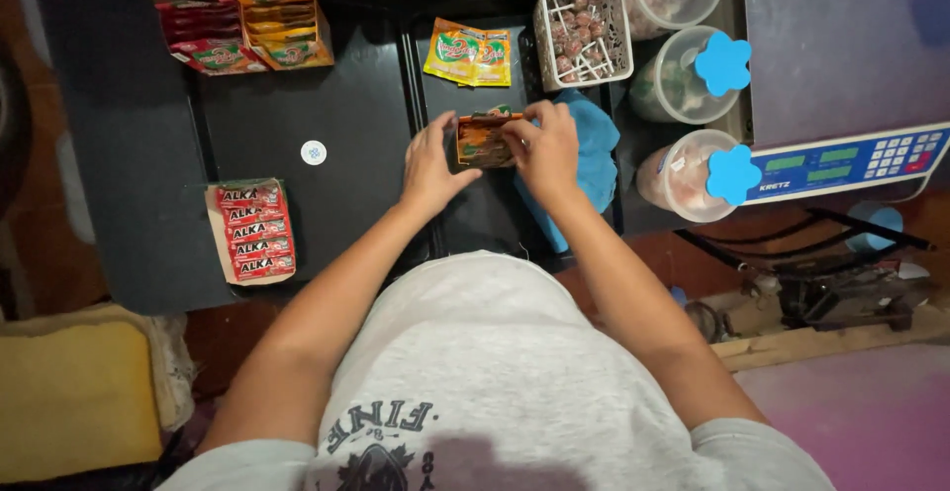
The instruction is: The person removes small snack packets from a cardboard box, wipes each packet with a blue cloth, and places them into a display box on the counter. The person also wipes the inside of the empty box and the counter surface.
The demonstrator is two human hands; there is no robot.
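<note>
Both hands, left hand (432, 162) and right hand (542, 147), grip an orange packet stack (482, 141).

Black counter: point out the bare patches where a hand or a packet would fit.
Bare black counter lies between the red and orange sachet boxes, the red packet stack on cardboard and the left hand, apart from a small round white sticker. It is crowded from the white lollipop basket to the three blue-lidded jars.
</note>
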